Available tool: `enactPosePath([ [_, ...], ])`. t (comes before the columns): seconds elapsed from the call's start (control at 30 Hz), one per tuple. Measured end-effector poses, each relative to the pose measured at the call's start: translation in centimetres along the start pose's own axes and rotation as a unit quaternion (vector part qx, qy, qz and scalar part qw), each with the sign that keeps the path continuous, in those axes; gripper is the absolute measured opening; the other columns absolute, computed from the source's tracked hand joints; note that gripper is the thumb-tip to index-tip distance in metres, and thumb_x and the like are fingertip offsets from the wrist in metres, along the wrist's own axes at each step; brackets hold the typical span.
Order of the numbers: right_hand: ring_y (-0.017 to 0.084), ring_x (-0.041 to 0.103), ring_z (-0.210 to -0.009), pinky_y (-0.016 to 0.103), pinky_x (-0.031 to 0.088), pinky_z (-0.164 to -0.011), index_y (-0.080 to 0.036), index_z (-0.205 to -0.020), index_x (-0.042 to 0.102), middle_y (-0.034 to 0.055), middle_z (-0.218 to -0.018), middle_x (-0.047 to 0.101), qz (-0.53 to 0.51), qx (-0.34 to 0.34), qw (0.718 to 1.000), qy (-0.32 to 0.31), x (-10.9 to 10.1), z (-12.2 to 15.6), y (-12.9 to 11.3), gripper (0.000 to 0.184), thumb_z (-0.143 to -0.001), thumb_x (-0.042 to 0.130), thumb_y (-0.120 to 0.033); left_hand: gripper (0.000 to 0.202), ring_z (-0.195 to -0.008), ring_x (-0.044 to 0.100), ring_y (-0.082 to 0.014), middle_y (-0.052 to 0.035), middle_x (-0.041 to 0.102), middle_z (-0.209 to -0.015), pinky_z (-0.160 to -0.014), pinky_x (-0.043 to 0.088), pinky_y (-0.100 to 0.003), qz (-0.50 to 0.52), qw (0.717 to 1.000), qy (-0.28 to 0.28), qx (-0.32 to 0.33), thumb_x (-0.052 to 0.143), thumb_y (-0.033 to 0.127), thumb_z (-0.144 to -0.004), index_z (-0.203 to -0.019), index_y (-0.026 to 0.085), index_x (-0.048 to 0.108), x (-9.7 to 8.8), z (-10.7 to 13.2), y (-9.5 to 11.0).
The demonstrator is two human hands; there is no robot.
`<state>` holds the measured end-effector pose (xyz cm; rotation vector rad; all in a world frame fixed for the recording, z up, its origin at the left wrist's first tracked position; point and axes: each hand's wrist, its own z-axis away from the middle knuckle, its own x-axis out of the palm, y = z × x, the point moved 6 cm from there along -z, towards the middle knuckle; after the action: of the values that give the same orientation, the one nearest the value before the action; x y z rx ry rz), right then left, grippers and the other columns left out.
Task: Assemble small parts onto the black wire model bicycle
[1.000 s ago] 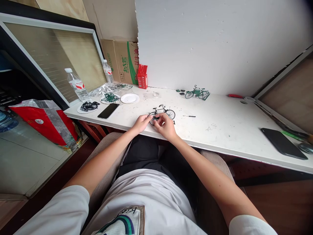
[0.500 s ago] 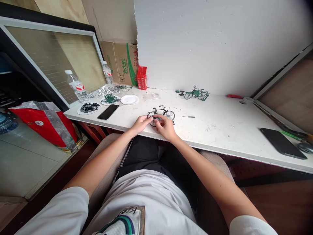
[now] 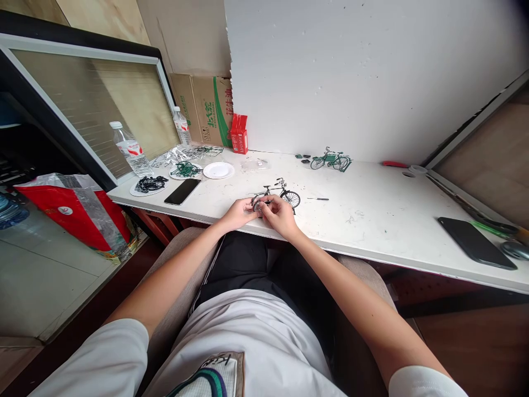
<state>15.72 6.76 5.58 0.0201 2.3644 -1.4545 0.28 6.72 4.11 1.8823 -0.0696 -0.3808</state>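
Observation:
A small black model bicycle point(image 3: 291, 198) stands near the front edge of the white table, its front wheel to the right. My left hand point(image 3: 240, 214) is closed at its rear wheel. My right hand point(image 3: 279, 215) pinches at the rear part of the frame from the near side, covering the bicycle's lower middle. Whether a small loose part sits between the fingertips cannot be made out. To the right of the bicycle lies a thin dark-handled tool point(image 3: 319, 199).
A green model bicycle point(image 3: 332, 161) stands at the back by the wall. On the left are paper plates point(image 3: 219, 170) with green and black sprue pieces, a phone point(image 3: 182, 191), water bottles point(image 3: 131, 150) and a red box point(image 3: 239, 134). Another phone point(image 3: 475, 242) lies at the right edge.
The black model bicycle has shifted slightly to the right and turned a little under my hands. My left hand has moved slightly rightward with its rear wheel; my right hand stays beside it.

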Motion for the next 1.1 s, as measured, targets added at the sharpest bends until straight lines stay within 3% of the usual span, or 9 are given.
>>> enactPosePath([
  [0.27,0.018,0.057,-0.049,0.034,0.052,-0.058,-0.023,-0.099,0.074,-0.0009,-0.055,0.064,-0.017,0.006,1.000,0.022,-0.4,0.1,-0.2,0.040,-0.091,0.066,-0.061,0.055,-0.107,0.073,-0.0285,-0.0154,0.074,-0.125,-0.100,0.056,-0.042,-0.026,0.999,0.027,0.040,0.076,0.050,-0.087,-0.129,0.015,0.070,0.8,0.4,0.4],
  [0.5,0.019,0.058,-0.051,0.037,0.055,-0.064,-0.022,-0.095,0.074,-0.0001,-0.054,0.063,-0.031,0.004,0.999,0.030,-0.6,0.1,-0.4,0.041,-0.090,0.068,-0.062,0.046,-0.112,0.072,-0.0297,-0.0139,0.075,-0.123,-0.104,0.055,-0.043,-0.065,0.995,0.046,0.060,0.070,0.047,-0.093,-0.127,0.016,0.071,1.1,0.8,0.7],
  [0.77,0.019,0.058,-0.051,0.035,0.051,-0.057,-0.024,-0.096,0.069,-0.0007,-0.058,0.062,-0.060,0.019,0.998,0.008,-0.4,-0.1,-0.4,0.045,-0.090,0.065,-0.068,0.045,-0.114,0.072,-0.0284,-0.0146,0.074,-0.126,-0.107,0.053,-0.043,-0.060,0.994,0.058,0.076,0.064,0.047,-0.097,-0.127,0.015,0.070,0.8,0.7,0.8],
  [0.93,0.017,0.052,-0.047,0.034,0.048,-0.055,-0.022,-0.095,0.074,-0.0004,-0.056,0.063,-0.055,0.016,0.998,0.021,-0.7,-0.2,-0.4,0.044,-0.091,0.066,-0.066,0.045,-0.115,0.072,-0.0284,-0.0161,0.073,-0.128,-0.105,0.054,-0.041,-0.044,0.994,0.071,0.068,0.062,0.047,-0.099,-0.129,0.014,0.068,0.3,0.5,0.3],
  [1.1,0.018,0.056,-0.052,0.033,0.047,-0.058,-0.021,-0.095,0.077,0.0006,-0.057,0.063,-0.041,0.005,0.999,0.034,-0.7,-0.3,-0.1,0.044,-0.090,0.068,-0.064,0.042,-0.113,0.072,-0.0276,-0.0158,0.074,-0.125,-0.103,0.056,-0.040,-0.053,0.993,0.084,0.068,0.061,0.046,-0.100,-0.126,0.014,0.068,0.1,0.5,-0.3],
])
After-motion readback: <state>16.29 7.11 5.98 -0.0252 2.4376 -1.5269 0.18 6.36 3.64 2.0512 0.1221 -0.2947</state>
